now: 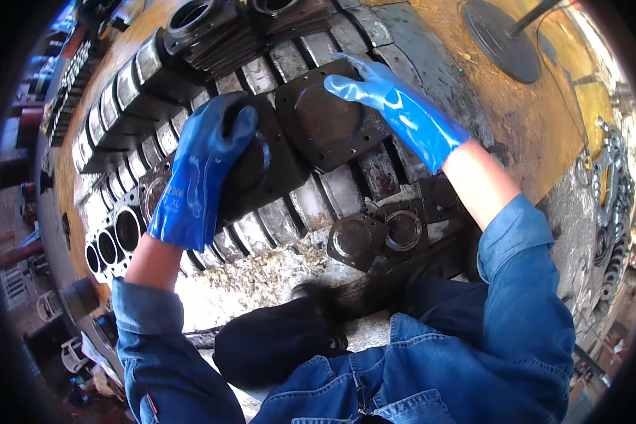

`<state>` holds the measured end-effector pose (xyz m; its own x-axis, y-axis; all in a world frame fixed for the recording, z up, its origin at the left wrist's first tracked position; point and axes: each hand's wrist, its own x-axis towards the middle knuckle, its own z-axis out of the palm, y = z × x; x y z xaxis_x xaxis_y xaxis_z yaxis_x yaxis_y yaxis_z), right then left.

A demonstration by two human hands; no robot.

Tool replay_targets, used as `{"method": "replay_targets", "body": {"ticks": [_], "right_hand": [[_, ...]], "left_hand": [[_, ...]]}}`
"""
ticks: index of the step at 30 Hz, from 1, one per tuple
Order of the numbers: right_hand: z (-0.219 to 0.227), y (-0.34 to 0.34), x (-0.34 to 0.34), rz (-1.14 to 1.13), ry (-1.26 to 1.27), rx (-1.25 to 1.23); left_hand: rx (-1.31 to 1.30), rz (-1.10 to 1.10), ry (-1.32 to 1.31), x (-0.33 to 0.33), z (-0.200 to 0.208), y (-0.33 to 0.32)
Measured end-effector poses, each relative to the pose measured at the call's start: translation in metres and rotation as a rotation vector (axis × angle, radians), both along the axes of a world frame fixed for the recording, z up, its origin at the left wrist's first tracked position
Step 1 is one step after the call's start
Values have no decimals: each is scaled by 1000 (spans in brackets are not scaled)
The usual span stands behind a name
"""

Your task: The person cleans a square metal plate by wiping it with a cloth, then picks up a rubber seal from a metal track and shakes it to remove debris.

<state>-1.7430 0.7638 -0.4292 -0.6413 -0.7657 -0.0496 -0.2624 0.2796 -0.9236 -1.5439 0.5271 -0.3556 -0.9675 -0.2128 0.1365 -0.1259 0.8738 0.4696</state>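
My left hand [215, 138], in a long blue rubber glove, is over the left edge of a dark metal plate [268, 166]. Its fingers are curved, with a gap between them and the thumb. A second dark square plate [325, 116], with bolt holes along its edges and a round mark in the middle, lies just right of the first. At its far right corner is my gloved right hand [374, 81], fingers stretched out and thumb apart over the plate. Both plates rest on rows of ribbed grey metal parts [332, 191]. What lies under my palms is hidden.
Stacked dark flanged parts [212, 35] stand at the far side. Ring-shaped castings [127, 230] are at the left; smaller flanged pieces [357, 240] lie near my knees. A round stand base [498, 39] is at the far right, with chain-like metal parts [608, 205] along the right edge.
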Motion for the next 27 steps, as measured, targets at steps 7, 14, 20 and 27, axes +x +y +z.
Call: {"method": "replay_targets", "body": {"ticks": [7,14,20,27], "right_hand": [[3,4,-23,5,-109,-10],[-6,14,-19,-79,-177,59],[5,9,-10,-210,-43,164],[8,23,-11,-96,-38,207]], "left_hand": [[-20,41,-17,-1,-1,4],[-129,13,-29,-7,-2,4],[-168,-3,-41,-5,-11,-8],[-76,-40,-53,-5,-1,2]]}}
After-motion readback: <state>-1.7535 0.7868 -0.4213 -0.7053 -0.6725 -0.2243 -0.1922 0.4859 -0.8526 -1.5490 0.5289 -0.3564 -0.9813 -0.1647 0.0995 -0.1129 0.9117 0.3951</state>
